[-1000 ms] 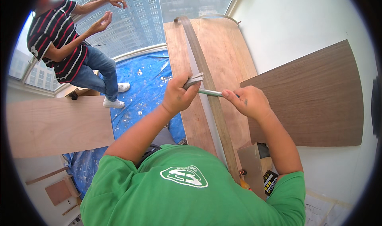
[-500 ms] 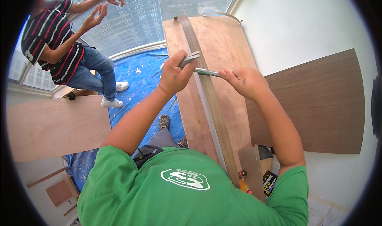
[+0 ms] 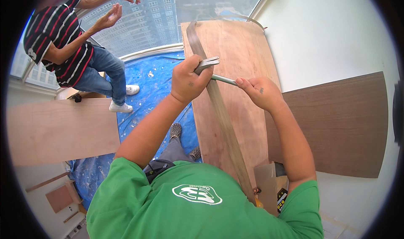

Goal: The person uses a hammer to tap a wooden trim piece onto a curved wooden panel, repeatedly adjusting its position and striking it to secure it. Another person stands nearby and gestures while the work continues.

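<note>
A claw hammer (image 3: 208,63) lies across between my two hands. My left hand (image 3: 188,80) is closed around its head, with the claw poking out past the thumb. My right hand (image 3: 266,94) grips the metal handle farther along, thumb stretched over it. Beneath them a long, thin brown wood-grain strip (image 3: 227,123) runs lengthwise over a plywood board (image 3: 248,58). The strip's far end curves to the left, and its near end reaches my shirt. My left hand hides part of the strip; whether that hand presses on it I cannot tell.
A person (image 3: 63,41) in a striped shirt stands at the left with both hands raised. Blue sheeting (image 3: 147,83) covers the floor. Another plywood panel (image 3: 63,131) lies at left. A dark wood-grain sheet (image 3: 332,125) leans by the right wall, near a cardboard box (image 3: 266,186).
The pale band along the strip's left side no longer shows, and its far end now curves more. The whole view has shifted slightly. Both hands keep their hold on the hammer.
</note>
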`<action>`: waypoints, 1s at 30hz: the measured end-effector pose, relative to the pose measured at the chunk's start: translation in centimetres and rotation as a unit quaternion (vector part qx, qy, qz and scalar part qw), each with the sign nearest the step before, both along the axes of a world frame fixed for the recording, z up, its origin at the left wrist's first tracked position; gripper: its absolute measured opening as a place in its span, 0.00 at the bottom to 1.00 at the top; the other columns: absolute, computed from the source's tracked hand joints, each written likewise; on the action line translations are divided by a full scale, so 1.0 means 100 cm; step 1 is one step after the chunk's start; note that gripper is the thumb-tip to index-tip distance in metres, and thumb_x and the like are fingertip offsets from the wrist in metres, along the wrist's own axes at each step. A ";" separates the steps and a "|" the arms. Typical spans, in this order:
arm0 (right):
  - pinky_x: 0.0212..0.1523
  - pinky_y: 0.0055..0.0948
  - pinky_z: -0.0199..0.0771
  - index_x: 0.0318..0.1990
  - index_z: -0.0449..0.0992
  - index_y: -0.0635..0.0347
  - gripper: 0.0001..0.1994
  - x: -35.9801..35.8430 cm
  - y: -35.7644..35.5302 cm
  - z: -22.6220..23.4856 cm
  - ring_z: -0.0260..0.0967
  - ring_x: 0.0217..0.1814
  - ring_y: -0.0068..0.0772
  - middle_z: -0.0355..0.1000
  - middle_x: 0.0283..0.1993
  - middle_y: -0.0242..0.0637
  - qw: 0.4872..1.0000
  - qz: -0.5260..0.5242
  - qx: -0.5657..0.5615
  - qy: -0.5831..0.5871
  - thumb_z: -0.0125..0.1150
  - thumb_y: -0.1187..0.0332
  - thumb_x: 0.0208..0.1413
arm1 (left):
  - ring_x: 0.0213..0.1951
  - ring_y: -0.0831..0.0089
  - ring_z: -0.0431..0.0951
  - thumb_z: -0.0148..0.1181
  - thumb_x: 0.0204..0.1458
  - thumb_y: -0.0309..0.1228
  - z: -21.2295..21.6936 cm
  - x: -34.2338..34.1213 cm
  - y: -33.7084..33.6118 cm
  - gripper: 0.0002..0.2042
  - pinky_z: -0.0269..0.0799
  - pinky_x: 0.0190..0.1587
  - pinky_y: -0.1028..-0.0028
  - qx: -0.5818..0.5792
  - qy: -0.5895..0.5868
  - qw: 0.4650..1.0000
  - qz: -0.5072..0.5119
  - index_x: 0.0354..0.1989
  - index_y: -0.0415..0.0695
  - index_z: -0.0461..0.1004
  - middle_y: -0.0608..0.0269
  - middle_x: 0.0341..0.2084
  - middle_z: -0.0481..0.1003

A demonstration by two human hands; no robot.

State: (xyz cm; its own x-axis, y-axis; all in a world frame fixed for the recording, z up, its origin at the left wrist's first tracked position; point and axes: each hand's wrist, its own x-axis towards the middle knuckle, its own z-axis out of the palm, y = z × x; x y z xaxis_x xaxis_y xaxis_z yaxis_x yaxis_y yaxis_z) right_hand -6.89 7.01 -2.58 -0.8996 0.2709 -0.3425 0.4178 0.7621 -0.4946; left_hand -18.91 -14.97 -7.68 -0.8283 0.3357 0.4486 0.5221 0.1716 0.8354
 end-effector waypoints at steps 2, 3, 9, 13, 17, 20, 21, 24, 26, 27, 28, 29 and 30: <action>0.24 0.38 0.58 0.16 0.69 0.60 0.42 0.002 0.002 -0.003 0.58 0.21 0.33 0.59 0.16 0.35 1.000 -0.011 -0.021 0.009 0.50 0.25 0.60 | 0.20 0.63 0.75 0.70 0.50 0.31 0.002 -0.001 0.006 0.12 0.71 0.25 0.66 -0.001 -0.005 1.000 0.017 0.22 0.41 0.72 0.55 0.17 0.74; 0.24 0.38 0.58 0.16 0.69 0.60 0.42 0.003 0.005 -0.003 0.57 0.21 0.33 0.58 0.16 0.34 0.999 -0.015 -0.039 0.016 0.50 0.25 0.60 | 0.20 0.63 0.75 0.70 0.49 0.31 0.003 -0.002 0.010 0.13 0.71 0.25 0.65 0.007 -0.001 1.000 0.028 0.22 0.41 0.72 0.55 0.17 0.74; 0.26 0.38 0.60 0.17 0.69 0.61 0.42 0.006 0.026 0.006 0.58 0.21 0.35 0.59 0.16 0.35 0.998 -0.051 -0.005 0.020 0.49 0.25 0.60 | 0.20 0.59 0.76 0.69 0.48 0.33 0.007 -0.007 0.046 0.12 0.72 0.26 0.64 0.035 -0.010 0.999 0.032 0.22 0.42 0.73 0.54 0.17 0.74; 0.29 0.38 0.64 0.22 0.73 0.62 0.40 0.012 0.034 0.007 0.60 0.24 0.37 0.62 0.19 0.37 0.999 -0.037 -0.016 0.037 0.50 0.26 0.61 | 0.21 0.57 0.77 0.69 0.49 0.35 0.007 -0.006 0.060 0.13 0.73 0.27 0.63 0.037 -0.007 0.998 0.051 0.23 0.42 0.72 0.53 0.19 0.75; 0.31 0.37 0.66 0.30 0.76 0.62 0.34 0.017 0.031 0.010 0.63 0.26 0.37 0.64 0.21 0.39 0.995 -0.004 -0.064 0.077 0.54 0.34 0.65 | 0.20 0.69 0.75 0.72 0.51 0.36 0.004 0.000 0.065 0.15 0.71 0.25 0.68 0.032 -0.006 0.995 0.096 0.26 0.42 0.71 0.58 0.17 0.74; 0.32 0.39 0.67 0.33 0.78 0.60 0.27 0.010 0.025 0.021 0.67 0.26 0.41 0.68 0.23 0.42 0.993 0.010 -0.087 0.085 0.56 0.42 0.68 | 0.21 0.61 0.76 0.72 0.48 0.38 -0.002 0.001 0.065 0.16 0.72 0.26 0.64 0.060 -0.050 0.994 0.075 0.28 0.43 0.71 0.57 0.18 0.74; 0.31 0.39 0.67 0.33 0.78 0.60 0.27 0.007 0.022 0.024 0.68 0.26 0.43 0.69 0.23 0.43 0.994 0.022 -0.060 0.094 0.56 0.42 0.68 | 0.23 0.65 0.77 0.75 0.47 0.39 -0.005 -0.001 0.065 0.19 0.72 0.27 0.65 0.059 -0.089 0.993 0.051 0.34 0.43 0.70 0.60 0.20 0.75; 0.30 0.42 0.66 0.30 0.77 0.59 0.27 -0.008 0.017 0.033 0.69 0.26 0.46 0.71 0.23 0.44 0.995 0.039 0.033 0.081 0.55 0.43 0.68 | 0.31 0.67 0.80 0.78 0.46 0.40 -0.015 -0.008 0.064 0.24 0.73 0.31 0.66 0.094 -0.171 0.979 0.060 0.40 0.41 0.68 0.57 0.30 0.77; 0.29 0.43 0.66 0.28 0.75 0.58 0.27 -0.015 0.016 0.035 0.69 0.26 0.48 0.71 0.23 0.44 0.995 0.046 0.069 0.047 0.55 0.42 0.68 | 0.43 0.65 0.80 0.79 0.47 0.40 -0.019 -0.010 0.063 0.35 0.76 0.44 0.69 0.087 -0.137 0.985 0.058 0.55 0.36 0.64 0.53 0.41 0.76; 0.28 0.44 0.66 0.27 0.75 0.58 0.28 -0.019 0.018 0.035 0.69 0.26 0.48 0.70 0.22 0.43 0.995 0.051 0.077 0.033 0.55 0.41 0.68 | 0.45 0.64 0.80 0.78 0.47 0.40 -0.019 -0.013 0.064 0.37 0.76 0.47 0.69 0.090 -0.103 0.988 0.068 0.59 0.35 0.63 0.53 0.42 0.76; 0.28 0.44 0.66 0.26 0.74 0.58 0.29 -0.025 0.019 0.034 0.69 0.26 0.49 0.70 0.21 0.43 0.994 0.056 0.086 0.033 0.55 0.41 0.67 | 0.48 0.64 0.79 0.78 0.47 0.39 -0.018 -0.016 0.062 0.39 0.74 0.51 0.68 0.093 -0.077 0.991 0.064 0.62 0.34 0.62 0.53 0.45 0.76; 0.27 0.44 0.65 0.26 0.73 0.58 0.29 -0.029 0.019 0.032 0.69 0.26 0.49 0.69 0.21 0.43 0.995 0.056 0.074 0.031 0.55 0.40 0.67 | 0.51 0.64 0.78 0.78 0.47 0.38 -0.016 -0.019 0.061 0.41 0.73 0.55 0.68 0.116 -0.128 0.985 0.023 0.66 0.33 0.60 0.53 0.47 0.75; 0.27 0.44 0.65 0.25 0.73 0.58 0.29 -0.032 0.018 0.030 0.68 0.25 0.49 0.69 0.21 0.43 0.995 0.059 0.064 0.041 0.55 0.40 0.67 | 0.55 0.65 0.76 0.77 0.48 0.35 -0.013 -0.022 0.055 0.43 0.71 0.59 0.67 0.140 -0.187 0.972 -0.029 0.68 0.33 0.58 0.53 0.50 0.75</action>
State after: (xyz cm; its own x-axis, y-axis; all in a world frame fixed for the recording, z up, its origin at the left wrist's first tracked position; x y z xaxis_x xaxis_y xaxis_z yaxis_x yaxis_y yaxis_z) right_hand -10.09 8.77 0.46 -0.9511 0.1991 -0.2360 0.2844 0.8627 -0.4183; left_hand -21.10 -9.42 -8.98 -0.9345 0.2947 0.1994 0.1742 -0.1098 0.9786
